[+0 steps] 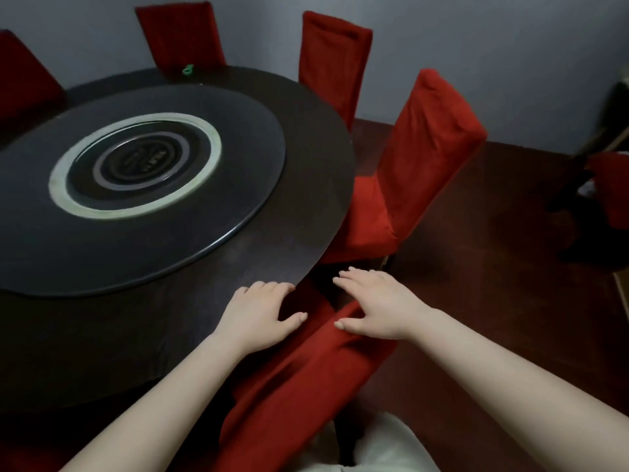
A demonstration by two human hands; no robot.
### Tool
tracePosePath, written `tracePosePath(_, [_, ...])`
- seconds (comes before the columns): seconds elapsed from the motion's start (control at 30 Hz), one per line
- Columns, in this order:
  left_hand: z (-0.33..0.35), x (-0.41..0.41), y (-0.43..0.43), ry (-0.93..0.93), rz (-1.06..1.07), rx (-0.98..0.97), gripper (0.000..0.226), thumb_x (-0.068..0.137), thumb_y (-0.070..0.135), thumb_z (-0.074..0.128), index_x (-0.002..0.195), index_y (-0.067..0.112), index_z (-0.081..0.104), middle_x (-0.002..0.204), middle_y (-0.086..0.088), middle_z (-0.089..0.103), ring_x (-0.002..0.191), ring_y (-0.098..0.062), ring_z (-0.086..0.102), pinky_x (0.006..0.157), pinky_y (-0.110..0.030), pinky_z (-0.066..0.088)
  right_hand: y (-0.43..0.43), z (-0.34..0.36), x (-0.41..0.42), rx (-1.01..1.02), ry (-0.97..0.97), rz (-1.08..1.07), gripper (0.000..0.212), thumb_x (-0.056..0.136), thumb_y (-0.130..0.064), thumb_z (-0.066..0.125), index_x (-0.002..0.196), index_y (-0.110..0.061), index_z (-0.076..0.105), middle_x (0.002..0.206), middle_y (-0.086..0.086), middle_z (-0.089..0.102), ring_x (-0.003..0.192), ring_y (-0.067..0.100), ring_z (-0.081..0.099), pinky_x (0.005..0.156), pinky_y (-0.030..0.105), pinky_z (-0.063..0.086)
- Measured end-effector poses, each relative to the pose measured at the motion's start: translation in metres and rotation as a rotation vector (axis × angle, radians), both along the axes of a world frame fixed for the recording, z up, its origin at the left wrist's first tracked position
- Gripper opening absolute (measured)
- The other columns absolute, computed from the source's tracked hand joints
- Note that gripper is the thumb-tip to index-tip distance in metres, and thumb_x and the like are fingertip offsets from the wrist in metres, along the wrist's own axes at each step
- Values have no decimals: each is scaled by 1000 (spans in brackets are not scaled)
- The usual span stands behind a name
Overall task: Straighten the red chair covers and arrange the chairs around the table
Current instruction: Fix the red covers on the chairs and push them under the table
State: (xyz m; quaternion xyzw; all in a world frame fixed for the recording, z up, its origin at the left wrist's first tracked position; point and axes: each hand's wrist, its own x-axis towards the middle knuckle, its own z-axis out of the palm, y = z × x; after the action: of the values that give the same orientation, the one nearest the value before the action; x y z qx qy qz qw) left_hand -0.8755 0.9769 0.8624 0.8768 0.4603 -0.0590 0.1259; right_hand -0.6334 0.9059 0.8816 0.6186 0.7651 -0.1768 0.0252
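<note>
I note a dark glass lazy Susan (238, 185) lying flat before me, round, its near rim catching a thin line of light. A pale ring (212, 155) sits concentric within it, and inside that is a dark central hub (143, 161) bearing markings I cannot read. Beyond its far rim lies a small green object (188, 69), kind not discernible. The wall (493, 46) behind is plain grey-blue. The floor (493, 267) is dark reddish-brown. At the right edge of my view stands a dark angled frame (585, 158) of legs or bars, unidentified. White fabric (384, 447) shows at the bottom edge.
</note>
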Motion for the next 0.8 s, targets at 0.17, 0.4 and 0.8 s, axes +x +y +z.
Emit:
tracePosePath(0.17, [-12, 2, -23, 6, 172, -12, 69, 86, 77, 35, 141, 36, 44, 136, 14, 56, 128, -13, 48, 102, -38, 40, 5, -14, 14, -69, -18, 127, 82, 89, -64, 50, 154, -20, 25, 162, 3, 22, 150, 17, 11, 122, 40, 12])
tracePosePath(0.4, [-37, 11, -93, 32, 403, -81, 72, 87, 77, 36, 143, 33, 46, 140, 10, 56, 130, -15, 50, 102, -38, 43, -12, -34, 38, -94, -51, 271, 68, 96, -63, 35, 145, -17, 44, 152, 5, 42, 143, 21, 31, 119, 42, 15])
tracePosePath(0.8, [-43, 11, -167, 57, 862, 26, 55, 97, 65, 23, 117, 35, 65, 113, 0, 71, 107, -25, 64, 83, -37, 45, -21, -61, 42, 49, -51, 294, 65, 95, -64, 24, 130, -19, 54, 132, 6, 55, 132, 26, 40, 118, 46, 11])
